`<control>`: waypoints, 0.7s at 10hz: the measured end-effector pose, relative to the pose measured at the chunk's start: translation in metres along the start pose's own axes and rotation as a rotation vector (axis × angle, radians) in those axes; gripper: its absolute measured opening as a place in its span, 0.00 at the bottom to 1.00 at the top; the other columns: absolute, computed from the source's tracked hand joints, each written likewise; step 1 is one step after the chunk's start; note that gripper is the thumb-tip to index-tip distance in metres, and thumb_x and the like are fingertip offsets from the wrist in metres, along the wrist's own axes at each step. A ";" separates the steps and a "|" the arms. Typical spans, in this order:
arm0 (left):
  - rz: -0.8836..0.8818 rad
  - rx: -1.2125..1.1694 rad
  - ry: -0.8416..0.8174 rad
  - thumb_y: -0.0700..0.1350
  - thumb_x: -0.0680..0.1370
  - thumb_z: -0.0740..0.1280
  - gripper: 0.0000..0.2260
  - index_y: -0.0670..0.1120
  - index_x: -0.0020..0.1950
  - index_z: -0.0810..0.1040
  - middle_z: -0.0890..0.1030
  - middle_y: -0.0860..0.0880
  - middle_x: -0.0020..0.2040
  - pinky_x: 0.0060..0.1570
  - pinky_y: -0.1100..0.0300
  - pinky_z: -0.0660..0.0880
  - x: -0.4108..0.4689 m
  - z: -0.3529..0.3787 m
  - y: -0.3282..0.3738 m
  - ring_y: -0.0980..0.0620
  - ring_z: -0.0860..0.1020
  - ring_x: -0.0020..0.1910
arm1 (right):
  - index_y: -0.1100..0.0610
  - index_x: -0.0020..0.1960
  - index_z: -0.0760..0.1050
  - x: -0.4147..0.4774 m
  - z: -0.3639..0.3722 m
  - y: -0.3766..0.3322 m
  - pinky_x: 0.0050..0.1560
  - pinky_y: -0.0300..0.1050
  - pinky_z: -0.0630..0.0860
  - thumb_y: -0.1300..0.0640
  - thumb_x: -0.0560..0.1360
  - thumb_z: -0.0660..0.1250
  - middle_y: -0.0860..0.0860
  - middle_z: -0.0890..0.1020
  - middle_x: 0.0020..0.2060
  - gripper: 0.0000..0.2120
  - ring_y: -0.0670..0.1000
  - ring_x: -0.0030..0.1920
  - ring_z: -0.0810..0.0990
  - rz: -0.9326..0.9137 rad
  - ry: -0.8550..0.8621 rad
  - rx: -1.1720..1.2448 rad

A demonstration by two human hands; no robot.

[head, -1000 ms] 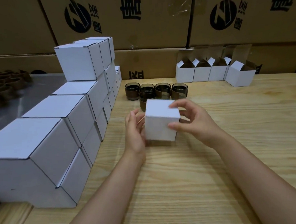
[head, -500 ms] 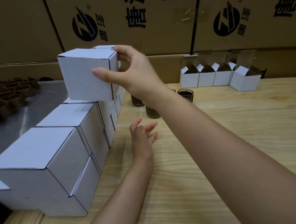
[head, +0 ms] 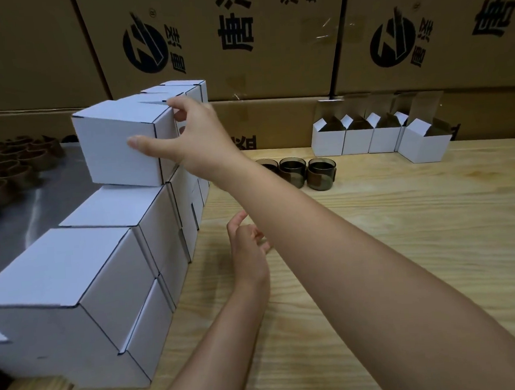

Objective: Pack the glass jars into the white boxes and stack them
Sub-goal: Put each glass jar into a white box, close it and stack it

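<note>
Step in hand: stacking, most likely setting a closed white box point(head: 117, 146) onto the top tier of the stack point(head: 100, 210) at far left.
Right hand point(head: 198, 138): pinching that box, thumb flat on the near face, fingers hooked over the top right edge.
Box seat: bottom edge level with the top of the box beneath; resting or just above, cannot tell.
Left hand point(head: 247, 249): low over the worktop point(head: 403, 231) near the stack, fingers loosely curled, holding nothing.
Glass jars point(head: 321, 173): three in view, in a row on the worktop at centre far, unpacked.
Open white boxes point(head: 358, 137): four at far right, flaps up, against the brown cartons point(head: 271, 43).
Next move, as a judgement: square the box flush with its neighbours, let go, then reach right for a jar and an open box.
Care needed: release without nudging the tier out of line.
</note>
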State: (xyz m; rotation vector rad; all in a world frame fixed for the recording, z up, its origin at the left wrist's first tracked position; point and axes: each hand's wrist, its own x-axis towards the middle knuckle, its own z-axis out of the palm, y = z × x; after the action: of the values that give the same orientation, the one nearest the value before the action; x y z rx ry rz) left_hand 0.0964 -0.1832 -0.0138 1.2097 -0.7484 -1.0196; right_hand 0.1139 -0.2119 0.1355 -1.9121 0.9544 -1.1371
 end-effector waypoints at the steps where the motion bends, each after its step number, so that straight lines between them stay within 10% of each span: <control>1: 0.011 -0.041 -0.003 0.39 0.82 0.55 0.16 0.37 0.69 0.66 0.72 0.44 0.51 0.33 0.67 0.71 -0.006 -0.001 0.003 0.58 0.71 0.37 | 0.58 0.72 0.62 0.003 0.006 0.000 0.69 0.51 0.67 0.49 0.69 0.76 0.54 0.64 0.66 0.38 0.54 0.67 0.66 -0.012 -0.012 -0.024; 5: 0.010 -0.093 -0.009 0.39 0.83 0.52 0.18 0.40 0.72 0.64 0.72 0.38 0.58 0.50 0.54 0.70 -0.016 -0.001 0.010 0.46 0.71 0.53 | 0.56 0.76 0.53 0.004 0.007 0.003 0.71 0.55 0.63 0.48 0.68 0.76 0.54 0.59 0.68 0.46 0.56 0.70 0.60 -0.019 -0.003 -0.021; 6: 0.001 -0.163 -0.037 0.39 0.82 0.52 0.17 0.41 0.72 0.64 0.74 0.36 0.60 0.40 0.62 0.77 -0.014 -0.001 0.008 0.48 0.77 0.47 | 0.50 0.77 0.50 -0.003 -0.006 0.016 0.71 0.56 0.60 0.43 0.68 0.75 0.50 0.57 0.70 0.48 0.54 0.73 0.56 -0.067 0.075 0.057; 7: 0.023 -0.175 -0.034 0.39 0.82 0.52 0.14 0.45 0.66 0.69 0.80 0.38 0.53 0.41 0.61 0.77 -0.008 0.003 0.003 0.49 0.80 0.48 | 0.55 0.74 0.59 -0.002 -0.046 0.051 0.69 0.57 0.66 0.45 0.75 0.67 0.53 0.62 0.68 0.33 0.53 0.68 0.64 -0.096 0.330 0.043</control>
State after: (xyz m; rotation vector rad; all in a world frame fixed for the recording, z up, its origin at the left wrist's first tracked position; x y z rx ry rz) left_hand 0.0913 -0.1772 -0.0093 1.0332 -0.6839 -1.0659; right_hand 0.0593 -0.2436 0.1088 -1.7844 1.0091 -1.5517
